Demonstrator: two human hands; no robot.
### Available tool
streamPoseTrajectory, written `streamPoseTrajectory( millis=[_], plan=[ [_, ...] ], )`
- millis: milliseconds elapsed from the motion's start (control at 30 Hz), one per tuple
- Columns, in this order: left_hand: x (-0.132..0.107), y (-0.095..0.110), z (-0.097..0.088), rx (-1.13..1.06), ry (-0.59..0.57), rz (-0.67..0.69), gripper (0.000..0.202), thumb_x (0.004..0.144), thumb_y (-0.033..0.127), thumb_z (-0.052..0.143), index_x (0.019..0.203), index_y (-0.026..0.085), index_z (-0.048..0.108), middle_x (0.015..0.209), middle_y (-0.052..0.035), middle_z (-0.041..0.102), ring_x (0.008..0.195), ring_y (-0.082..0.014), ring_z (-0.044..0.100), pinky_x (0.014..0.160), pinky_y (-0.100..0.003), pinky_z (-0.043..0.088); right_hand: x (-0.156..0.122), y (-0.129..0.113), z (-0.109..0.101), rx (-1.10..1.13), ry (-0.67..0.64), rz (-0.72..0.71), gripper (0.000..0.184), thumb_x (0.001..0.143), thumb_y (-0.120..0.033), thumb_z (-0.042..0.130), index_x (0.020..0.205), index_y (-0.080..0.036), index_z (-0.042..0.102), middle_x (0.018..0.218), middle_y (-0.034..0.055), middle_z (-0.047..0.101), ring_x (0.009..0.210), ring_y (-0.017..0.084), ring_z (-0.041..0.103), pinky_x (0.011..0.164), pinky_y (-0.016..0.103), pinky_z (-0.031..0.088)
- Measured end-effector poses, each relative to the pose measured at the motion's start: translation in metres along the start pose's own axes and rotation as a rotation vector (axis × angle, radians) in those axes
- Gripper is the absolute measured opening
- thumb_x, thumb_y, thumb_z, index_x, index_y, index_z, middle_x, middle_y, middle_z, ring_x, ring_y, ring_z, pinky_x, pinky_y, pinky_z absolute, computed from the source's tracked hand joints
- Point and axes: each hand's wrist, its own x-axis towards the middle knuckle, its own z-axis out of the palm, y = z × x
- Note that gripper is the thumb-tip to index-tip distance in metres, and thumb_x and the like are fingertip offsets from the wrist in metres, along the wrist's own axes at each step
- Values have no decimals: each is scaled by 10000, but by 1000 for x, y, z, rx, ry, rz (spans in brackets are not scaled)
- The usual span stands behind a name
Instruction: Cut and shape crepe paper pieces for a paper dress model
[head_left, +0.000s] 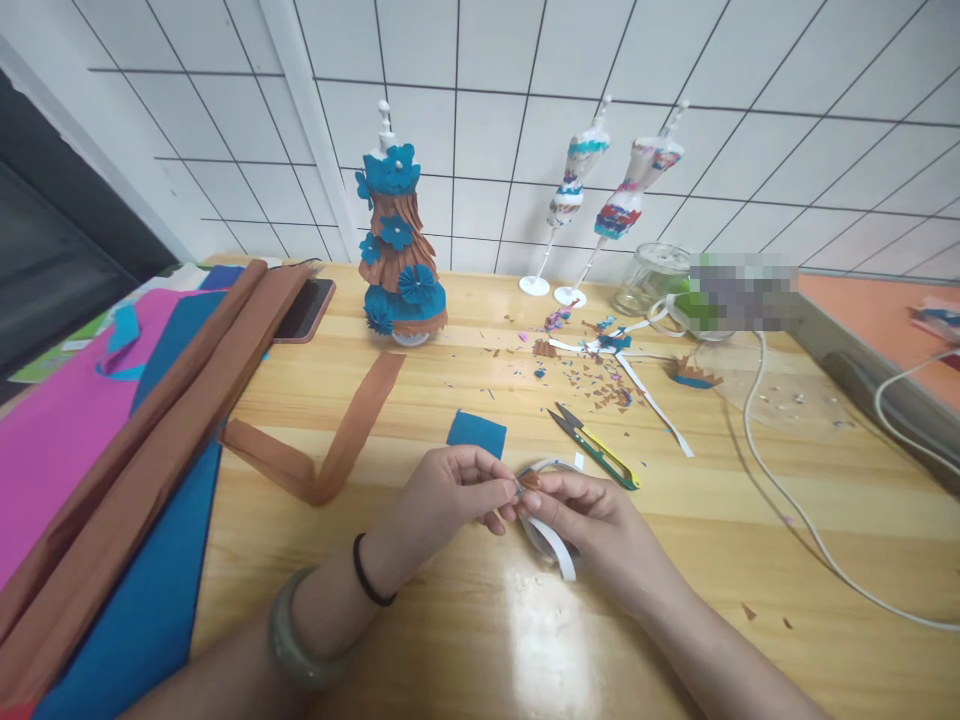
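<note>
My left hand (457, 488) and my right hand (589, 510) meet above the table, fingertips pinched together on a small piece of brown crepe paper (530, 480). A bit of blue shows at the left fingertips, too small to make out. Below my right hand lies a roll of white tape (556, 545), its loose end sticking out; the hands partly cover it. A blue crepe paper piece (478, 432) rests just beyond my left fingers. Yellow-and-green thread snips (600, 452) lie beyond my right hand.
A small dress form (397, 240) in brown and blue paper stands at the back; two barer forms (574, 185) are farther right. Crepe paper rolls (142, 450), a phone (305, 310) and a brown strip (360, 430) occupy the left. Paper scraps (600, 380), a glass jar (652, 275) and a white cable (780, 500) lie right.
</note>
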Motion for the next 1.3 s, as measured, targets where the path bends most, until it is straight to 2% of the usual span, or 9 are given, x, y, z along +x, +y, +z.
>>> streamPoseTrajectory(
  millis=[267,400,500,633,767,933,1133,1300],
  plan=[
    [1,-4,-2,38,-12,23,126,701,228,650,725,113,604,585,-11,630,522,-96,574,498,-205,490,1,-1,5,93,75,92,185,606,-323,779,671,-180,682,612,3,670,438,55,478,415,170,334],
    [-1,-2,1,220,40,110,107,721,223,613,725,117,614,593,-4,623,506,-87,562,510,-201,485,1,-3,7,90,145,148,288,556,-376,795,645,-154,635,542,-13,625,391,50,441,392,175,315],
    [-4,-1,3,371,69,202,100,735,210,587,748,122,632,688,-30,659,586,-111,597,560,-211,491,0,-4,7,44,150,150,319,567,-412,779,633,-148,612,495,-27,575,389,55,427,389,180,304],
    [-6,-2,4,556,76,311,112,750,203,576,819,148,646,818,-48,689,739,-153,637,657,-236,506,0,-2,5,-18,142,129,331,595,-446,750,622,-153,600,465,-36,531,394,59,400,389,187,276],
    [-6,-2,2,799,81,432,131,759,158,547,842,171,647,838,-37,688,752,-148,629,662,-234,495,1,0,5,-51,148,122,351,582,-466,747,631,-151,601,487,-33,532,406,61,390,400,191,265],
    [-7,-5,0,1064,59,590,147,781,140,516,867,177,629,852,-42,673,796,-165,607,747,-293,460,1,2,6,-52,140,107,346,605,-465,730,663,-151,596,474,-48,504,393,50,346,388,184,231],
    [-7,-7,0,1219,80,707,132,788,141,503,867,157,606,807,-55,663,790,-195,596,729,-334,447,2,3,7,-56,116,100,331,617,-457,726,681,-157,603,489,-49,501,405,56,349,401,191,239],
    [-6,-8,0,1288,104,715,138,788,145,491,860,155,608,770,-67,648,792,-208,586,741,-349,453,2,0,8,-62,111,112,348,587,-471,740,687,-161,618,503,-40,519,409,62,360,397,197,249]
  ],
)
